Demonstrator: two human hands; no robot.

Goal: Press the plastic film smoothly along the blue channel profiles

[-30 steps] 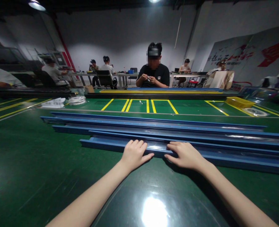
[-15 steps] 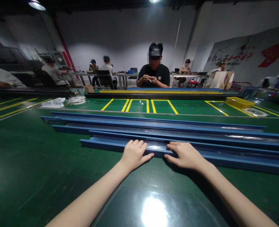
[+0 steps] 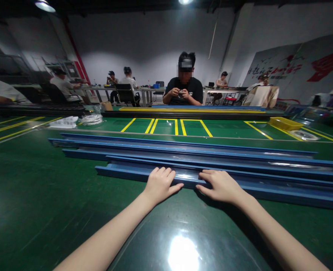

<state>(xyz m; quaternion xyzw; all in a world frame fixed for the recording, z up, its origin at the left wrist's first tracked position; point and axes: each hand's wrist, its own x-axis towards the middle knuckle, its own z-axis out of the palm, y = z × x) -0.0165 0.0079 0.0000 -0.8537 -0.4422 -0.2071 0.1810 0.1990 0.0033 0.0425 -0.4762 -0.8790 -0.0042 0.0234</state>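
Several long blue channels lie side by side across the green table point(image 3: 56, 195). My left hand point(image 3: 161, 184) grips the front wall of the nearest blue channel point(image 3: 124, 173), fingers over its edge and thumb on the near side. To the right, my right hand point(image 3: 220, 184) holds the same channel, its fingers reaching inside and its thumb in front. A short stretch of channel with a shiny inner surface shows between my hands. Behind it lie the other blue channels point(image 3: 84, 153), roughly parallel. My fingertips inside the channel are partly hidden.
Beyond the channels are a white coil point(image 3: 92, 119), a yellow tray point(image 3: 285, 123) and yellow tape lines. Black and yellow strips point(image 3: 191, 110) run along the far side. A person in a black shirt point(image 3: 183, 92) sits opposite, holding a small object; other people sit farther back.
My hands have stayed in place on the channel. The person opposite has shifted their hands and the small object slightly.
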